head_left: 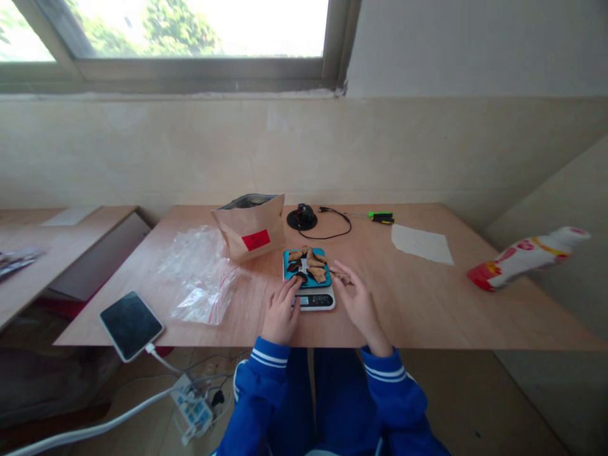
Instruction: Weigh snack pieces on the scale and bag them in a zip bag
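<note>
A small kitchen scale (315, 300) with a blue top stands near the table's front edge, its display lit. Several dried, wrinkled tan pieces (317, 273) and darker ones lie on its plate; their exact kind I cannot make out. At the scale's front left corner is my left hand (281, 313), fingers stretched out, the tips touching a dark dried piece (303, 277) on the plate. Just off the scale's right side, my right hand (357, 303) has a tan dried piece (342, 277) between thumb and fingers.
Behind the scale stands an open kraft pouch (251, 231) with a red label. Clear zip bags (202, 272) and a tablet on a cable (132, 325) lie left. Further back are a black round-based device (302, 217) and screwdrivers (381, 217); right, paper (422, 244) and a bottle (525, 258).
</note>
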The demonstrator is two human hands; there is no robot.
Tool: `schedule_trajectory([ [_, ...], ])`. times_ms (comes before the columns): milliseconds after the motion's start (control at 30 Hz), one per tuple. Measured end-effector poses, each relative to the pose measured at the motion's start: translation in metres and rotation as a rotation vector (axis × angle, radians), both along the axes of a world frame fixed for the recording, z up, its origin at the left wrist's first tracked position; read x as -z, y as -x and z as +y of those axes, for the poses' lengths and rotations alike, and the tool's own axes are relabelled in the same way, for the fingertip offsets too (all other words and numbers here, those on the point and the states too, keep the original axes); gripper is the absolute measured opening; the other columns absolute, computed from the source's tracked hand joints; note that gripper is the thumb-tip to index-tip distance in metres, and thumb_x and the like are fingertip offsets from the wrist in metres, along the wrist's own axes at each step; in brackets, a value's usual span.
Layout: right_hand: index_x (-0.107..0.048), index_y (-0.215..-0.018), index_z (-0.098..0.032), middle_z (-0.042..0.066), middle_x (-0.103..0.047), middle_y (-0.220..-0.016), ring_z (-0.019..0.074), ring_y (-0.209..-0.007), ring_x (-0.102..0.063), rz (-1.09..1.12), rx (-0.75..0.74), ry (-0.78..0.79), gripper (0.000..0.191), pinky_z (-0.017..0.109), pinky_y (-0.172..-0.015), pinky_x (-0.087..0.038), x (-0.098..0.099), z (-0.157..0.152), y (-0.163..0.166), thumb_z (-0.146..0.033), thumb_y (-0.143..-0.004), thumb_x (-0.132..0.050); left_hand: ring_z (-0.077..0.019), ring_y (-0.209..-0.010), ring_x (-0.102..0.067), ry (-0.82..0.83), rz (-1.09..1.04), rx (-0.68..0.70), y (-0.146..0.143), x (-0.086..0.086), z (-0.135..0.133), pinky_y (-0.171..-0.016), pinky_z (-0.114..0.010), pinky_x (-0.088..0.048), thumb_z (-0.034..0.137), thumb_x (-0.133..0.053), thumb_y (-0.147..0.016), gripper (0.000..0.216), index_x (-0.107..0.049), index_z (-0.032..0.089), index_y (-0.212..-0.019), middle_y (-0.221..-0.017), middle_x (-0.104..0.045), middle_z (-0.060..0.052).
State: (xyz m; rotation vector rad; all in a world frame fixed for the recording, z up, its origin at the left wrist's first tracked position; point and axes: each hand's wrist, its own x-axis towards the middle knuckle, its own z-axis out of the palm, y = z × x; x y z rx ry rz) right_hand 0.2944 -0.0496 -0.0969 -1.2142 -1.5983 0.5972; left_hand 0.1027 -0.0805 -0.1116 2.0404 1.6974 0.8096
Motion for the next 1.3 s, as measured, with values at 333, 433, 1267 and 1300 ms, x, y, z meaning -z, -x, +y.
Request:
schedule_trajectory([
  [333, -0.058, -0.126, -0.025, 0.006, -0.069, -0.112, 0.0266, -0.105, -0.056, -0.294, -0.103, -0.062, 0.039, 0.046, -0.094, -0.042, 0.001, 0.051, 0.048, -0.022, -0.088, -0.053, -0.0220, -0.134, -0.040, -0.035, 0.029, -0.021, 0.011, 0.006, -0.004, -0.106, -0.049, -0.033, 0.018, -0.038, -0.091, 0.039, -0.054, 0.027, -0.125, -0.138, -0.052, -0.005],
  [433, -0.057, -0.126, -0.025, 0.007, -0.066, -0.119, 0.0275, -0.108, -0.056, -0.375, -0.114, -0.075, 0.038, 0.047, -0.094, -0.041, 0.004, 0.055, 0.045, -0.025, -0.088, -0.053, -0.0218, -0.134, -0.039, -0.019, 0.009, -0.019, 0.012, 0.006, -0.005, -0.106, -0.049, -0.033, 0.019, -0.037, -0.092, 0.037, -0.054, 0.027, -0.124, -0.139, -0.052, -0.005],
  [1267, -0.062, -0.101, -0.019, 0.010, -0.069, -0.100, 0.0265, -0.092, -0.058, -0.327, 0.129, -0.067, 0.023, 0.043, -0.085, -0.043, 0.021, 0.032, 0.000, -0.028, -0.086, -0.049, -0.0209, -0.131, -0.044, -0.041, -0.077, -0.003, 0.021, 0.014, -0.002, -0.106, -0.047, -0.035, 0.021, -0.038, -0.092, 0.035, -0.055, 0.025, -0.123, -0.134, -0.056, -0.007],
  [1300, -0.062, -0.101, -0.018, 0.010, -0.069, -0.099, 0.0266, -0.092, -0.059, -0.323, 0.125, -0.072, 0.023, 0.043, -0.085, -0.044, 0.020, 0.032, -0.001, -0.028, -0.086, -0.048, -0.0211, -0.131, -0.044, -0.039, -0.080, -0.004, 0.020, 0.014, -0.002, -0.106, -0.047, -0.034, 0.020, -0.038, -0.092, 0.036, -0.055, 0.025, -0.123, -0.134, -0.056, -0.007],
])
